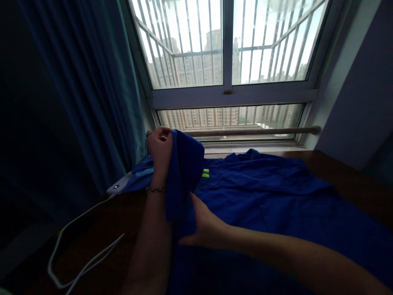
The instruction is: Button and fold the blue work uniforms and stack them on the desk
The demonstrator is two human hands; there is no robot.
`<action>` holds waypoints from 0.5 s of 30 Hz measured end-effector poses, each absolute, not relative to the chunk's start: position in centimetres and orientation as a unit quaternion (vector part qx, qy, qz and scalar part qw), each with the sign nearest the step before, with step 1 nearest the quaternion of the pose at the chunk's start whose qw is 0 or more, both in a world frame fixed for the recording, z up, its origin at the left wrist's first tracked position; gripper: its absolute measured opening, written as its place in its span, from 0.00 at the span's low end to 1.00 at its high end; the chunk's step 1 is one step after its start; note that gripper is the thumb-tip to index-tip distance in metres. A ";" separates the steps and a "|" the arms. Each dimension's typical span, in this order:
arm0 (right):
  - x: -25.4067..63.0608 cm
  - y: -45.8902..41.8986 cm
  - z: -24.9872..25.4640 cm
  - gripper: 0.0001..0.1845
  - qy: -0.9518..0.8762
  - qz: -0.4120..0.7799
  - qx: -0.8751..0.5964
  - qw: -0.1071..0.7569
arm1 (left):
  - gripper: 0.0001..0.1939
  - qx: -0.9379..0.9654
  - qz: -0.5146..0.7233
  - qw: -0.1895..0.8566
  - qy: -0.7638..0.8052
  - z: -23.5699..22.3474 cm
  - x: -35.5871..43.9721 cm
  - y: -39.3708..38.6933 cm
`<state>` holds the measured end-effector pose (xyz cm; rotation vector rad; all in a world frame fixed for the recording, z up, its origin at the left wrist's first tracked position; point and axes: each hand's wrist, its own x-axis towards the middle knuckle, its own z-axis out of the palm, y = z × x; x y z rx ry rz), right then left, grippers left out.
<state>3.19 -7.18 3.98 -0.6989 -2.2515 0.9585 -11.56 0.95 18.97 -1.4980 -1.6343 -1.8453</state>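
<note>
A blue work jacket [260, 196] lies spread out in front of me, with a button and a small yellow-green and grey strip [205, 173] on it. My left hand [159, 149] is closed on part of the jacket and holds it up, so that a flap of cloth [186, 168] hangs down on the hand's right side. Below that raised part is my right hand [207, 225], its thumb and fingers apart, close to the cloth. Whether its fingertips touch the jacket I cannot tell. Some of the fingers on this hand are hidden.
Behind the jacket is a barred window [227, 88] with a rail [254, 132] across its lower part. A dark blue curtain [92, 90] hangs at left. A white power strip [118, 186] with a white cable [55, 250] lies on the dark brown surface [123, 217].
</note>
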 end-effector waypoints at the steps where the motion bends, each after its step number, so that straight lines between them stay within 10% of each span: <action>1: 1.6 -7.3 3.9 0.64 -0.836 0.372 -0.247 0.318 | 0.10 -0.519 -0.634 0.130 -0.558 18.9 -11.0 1.0; 11: 2.5 -6.7 6.4 0.13 -0.785 0.372 -0.146 0.474 | 0.10 -0.640 -0.556 0.036 -0.530 18.9 -9.9 0.8; 15: 6.4 -7.4 9.5 0.09 -0.744 0.381 -0.203 0.509 | 0.14 -0.688 -0.515 -0.015 -0.511 18.1 -8.9 1.5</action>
